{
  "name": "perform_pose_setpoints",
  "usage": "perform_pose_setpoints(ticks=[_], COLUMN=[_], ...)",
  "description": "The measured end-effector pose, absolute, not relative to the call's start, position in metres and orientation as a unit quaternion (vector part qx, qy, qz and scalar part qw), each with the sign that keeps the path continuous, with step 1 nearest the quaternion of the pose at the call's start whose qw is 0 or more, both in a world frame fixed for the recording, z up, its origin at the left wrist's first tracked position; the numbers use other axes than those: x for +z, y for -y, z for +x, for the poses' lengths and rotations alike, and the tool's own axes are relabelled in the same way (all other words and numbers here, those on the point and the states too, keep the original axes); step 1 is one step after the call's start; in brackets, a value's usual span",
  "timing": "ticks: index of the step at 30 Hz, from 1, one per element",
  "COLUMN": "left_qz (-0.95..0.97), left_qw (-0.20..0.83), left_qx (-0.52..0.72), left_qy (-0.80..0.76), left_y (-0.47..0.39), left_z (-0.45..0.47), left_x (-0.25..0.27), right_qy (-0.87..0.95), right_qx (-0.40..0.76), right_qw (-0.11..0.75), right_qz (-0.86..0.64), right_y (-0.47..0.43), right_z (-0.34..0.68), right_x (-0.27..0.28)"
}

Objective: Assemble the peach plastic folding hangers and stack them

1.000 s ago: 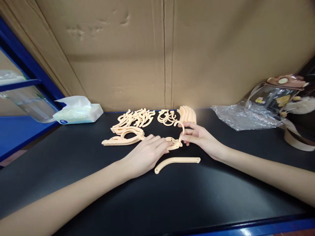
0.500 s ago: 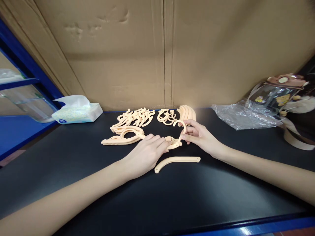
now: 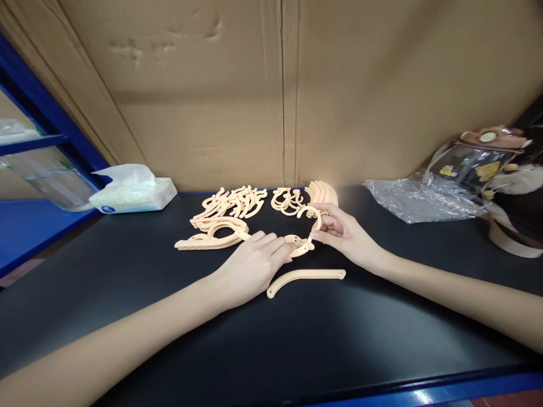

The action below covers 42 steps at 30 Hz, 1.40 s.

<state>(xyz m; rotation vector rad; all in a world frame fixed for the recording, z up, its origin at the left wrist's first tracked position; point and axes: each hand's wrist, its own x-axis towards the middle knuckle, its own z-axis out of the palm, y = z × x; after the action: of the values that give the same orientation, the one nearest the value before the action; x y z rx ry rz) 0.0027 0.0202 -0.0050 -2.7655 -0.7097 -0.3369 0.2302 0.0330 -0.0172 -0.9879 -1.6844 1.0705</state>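
My left hand (image 3: 257, 265) is closed over a beige plastic hanger piece (image 3: 302, 249) and presses it down near the black tabletop. Most of that piece is covered by my fingers; its right end with small holes shows. In the fingers of my right hand (image 3: 345, 233) is a curved beige hanger hook (image 3: 316, 212), held upright with its lower end at the right end of the hanger piece. Whether the two are joined, I cannot tell. In front of my hands lies a single bent hanger arm (image 3: 305, 275) with a hole at each end.
Folded hangers (image 3: 207, 244) are stacked left of my hands. Behind them are piles of short curved parts (image 3: 237, 202), loose hooks (image 3: 288, 202) and longer arms (image 3: 323, 193). A tissue pack (image 3: 133, 195) stands left; a clear plastic bag (image 3: 419, 198) and a transparent bottle (image 3: 470, 164) are right.
The hook in my right hand has tilted very slightly to the left. My left hand and the loose hanger arm are where they were.
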Motion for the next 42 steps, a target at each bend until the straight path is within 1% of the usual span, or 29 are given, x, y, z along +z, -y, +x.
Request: perform_pose_setpoints(ticks=[5,22,30,37,42], left_qz=[-0.953,-0.952,-0.950,-0.942,-0.929], left_qw=[0.137,0.138,0.149,0.180,0.178], left_qx=[-0.109,-0.109,-0.105,-0.130,-0.154], left_qy=[0.246,0.250,0.254,0.253,0.287], left_y=[-0.0201,-0.0190,-0.0181,-0.0162,-0.0154], left_z=[0.0026,0.0033,0.0046,0.0037,0.0050], left_x=[-0.0060,-0.0069,-0.0060,-0.0091,-0.0077], right_qy=[0.685,0.659,0.675,0.639,0.630], right_qx=[0.432,0.470,0.480,0.497,0.471], right_qw=[0.429,0.424,0.397,0.434,0.456], right_qz=[-0.401,-0.406,-0.396,-0.396,-0.416], right_y=[-0.0333,-0.0328,-0.0295,-0.0298,-0.0330], right_z=[0.2308,0.2301,0.2289,0.2285,0.2298], right_x=[-0.0177,-0.0177,-0.0146,-0.0140,-0.0167])
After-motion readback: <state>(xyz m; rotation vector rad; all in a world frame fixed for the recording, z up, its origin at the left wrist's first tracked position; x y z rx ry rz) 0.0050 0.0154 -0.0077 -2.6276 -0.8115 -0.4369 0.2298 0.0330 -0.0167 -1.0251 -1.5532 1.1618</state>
